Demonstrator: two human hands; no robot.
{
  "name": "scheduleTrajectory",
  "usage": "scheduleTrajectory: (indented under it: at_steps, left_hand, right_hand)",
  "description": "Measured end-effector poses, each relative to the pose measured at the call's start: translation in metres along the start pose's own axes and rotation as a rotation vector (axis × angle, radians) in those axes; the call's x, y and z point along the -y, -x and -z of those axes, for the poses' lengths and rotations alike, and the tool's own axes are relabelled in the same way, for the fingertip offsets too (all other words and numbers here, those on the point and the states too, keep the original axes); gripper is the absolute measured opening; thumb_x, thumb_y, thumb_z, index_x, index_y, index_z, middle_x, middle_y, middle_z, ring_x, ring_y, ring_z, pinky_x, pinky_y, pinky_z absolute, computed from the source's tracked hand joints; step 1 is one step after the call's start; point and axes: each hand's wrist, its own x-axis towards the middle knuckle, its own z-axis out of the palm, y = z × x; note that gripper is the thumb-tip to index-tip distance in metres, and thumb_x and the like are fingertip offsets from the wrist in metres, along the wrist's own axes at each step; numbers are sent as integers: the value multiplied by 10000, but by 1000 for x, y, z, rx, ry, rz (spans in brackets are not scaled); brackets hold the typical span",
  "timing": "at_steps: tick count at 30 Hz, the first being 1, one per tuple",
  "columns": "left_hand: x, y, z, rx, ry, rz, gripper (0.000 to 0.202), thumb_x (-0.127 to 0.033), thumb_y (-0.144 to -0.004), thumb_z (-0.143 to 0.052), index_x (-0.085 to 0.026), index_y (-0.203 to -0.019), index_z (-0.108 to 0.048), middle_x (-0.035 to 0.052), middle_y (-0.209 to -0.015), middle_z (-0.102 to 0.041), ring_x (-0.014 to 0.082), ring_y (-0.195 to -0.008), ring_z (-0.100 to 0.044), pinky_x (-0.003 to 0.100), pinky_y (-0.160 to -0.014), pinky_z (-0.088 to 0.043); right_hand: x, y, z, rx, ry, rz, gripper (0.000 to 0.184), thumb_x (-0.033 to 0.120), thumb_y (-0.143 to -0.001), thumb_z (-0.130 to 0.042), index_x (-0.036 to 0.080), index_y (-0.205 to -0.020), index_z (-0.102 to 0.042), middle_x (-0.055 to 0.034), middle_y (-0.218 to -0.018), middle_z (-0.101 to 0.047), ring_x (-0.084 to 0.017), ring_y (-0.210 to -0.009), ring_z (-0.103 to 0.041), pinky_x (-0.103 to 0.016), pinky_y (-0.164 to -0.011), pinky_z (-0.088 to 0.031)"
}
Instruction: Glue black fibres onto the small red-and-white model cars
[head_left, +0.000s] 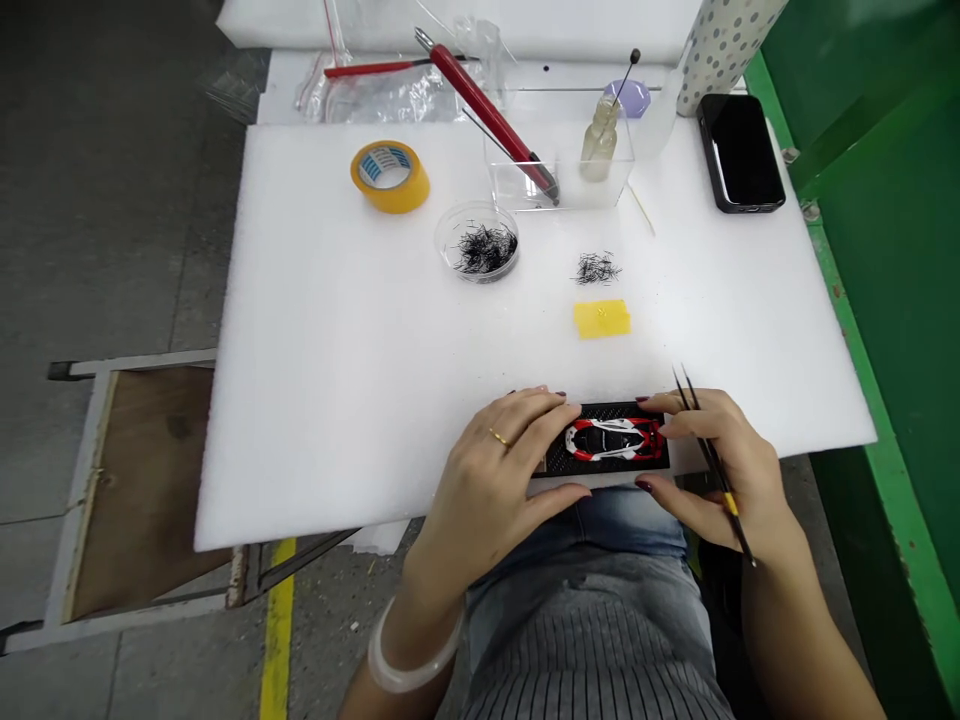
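Note:
A small red and white model car (611,440) sits on a black textured display base (559,462) at the near edge of the white foam board. Around the left end of that base, my left hand (499,465) is closed, thumb on the near side and fingers on the far side. My right hand (724,455) grips the right end of the base with thumb and fingers. Black tweezers (709,455) with a yellow band lie across the fingers of that same hand, points facing away from me. Beyond the base a yellow tape piece (602,319) is stuck to the board.
Short black fibres (597,268) lie behind the tape piece, and more fill a round clear dish (450,250). Further back are a yellow tape roll (411,190), a clear box (517,190) with a red pen-like tool (487,110) and small bottle (600,145), and a black phone (741,150).

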Motion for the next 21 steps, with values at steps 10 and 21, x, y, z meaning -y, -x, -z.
scheduleTrajectory:
  at_steps: [10,21]
  left_hand:
    - [-1,-6,1,-78,38,91,431,-486,-992,-612,-175,-1289,-586,94,-1183,-732,238,-1078,-669,392,-946,-541]
    - [0,-7,-5,-121,84,153,414,-560,-995,-565,-205,-1194,-646,66,-1127,-754,236,-1035,-687,380,-876,-526]
  right_hand:
    - [-4,-14,-3,-13,-346,-280,298,213,-907,-710,282,-1042,-453,-39,-1127,-726,-198,-978,-682,-333,-823,-552]
    - [-7,-22,-9,4,-498,-401,281,281,-910,-710,282,-1033,-458,-17,-1084,-705,-175,-893,-663,-297,-762,-527]
